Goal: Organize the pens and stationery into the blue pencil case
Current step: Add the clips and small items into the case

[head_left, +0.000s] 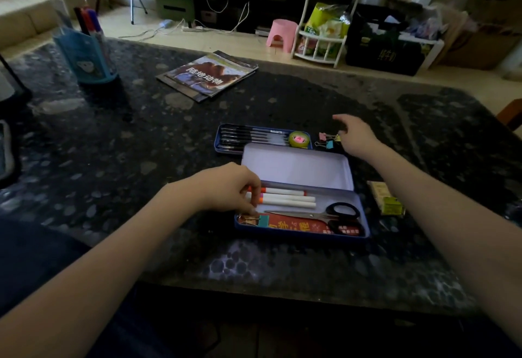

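left hand (228,185) sits at the left end of the blue pencil case (364,216), fingers curled down onto the coloured ends of the white markers (285,198); it seems to pinch or push them, but if it really grips one i cannot tell. right hand (357,136) is stretched out w/ loose, relaxed fingers just above the binder clips (327,140) on the counter (141,146), holding nothing yet. the case lies open near the front edge, lid (296,165) up, w/ scissors (324,215), a red card and one small teal clip (262,220) already in it. behind it is a 2nd blue tray (219,139) w/ dark pens (251,136) and a roll of tape (298,139). i think the step now is to collect the clips. to do it well: pinch them together by the wire handles, not one by one, and drop them in the free corner beside the teal clip, not on the scissors. keep the markers flat and pushed to the back wall so room stays for pens. the yellow-green packet (387,202) at the right of the case is also waiting.
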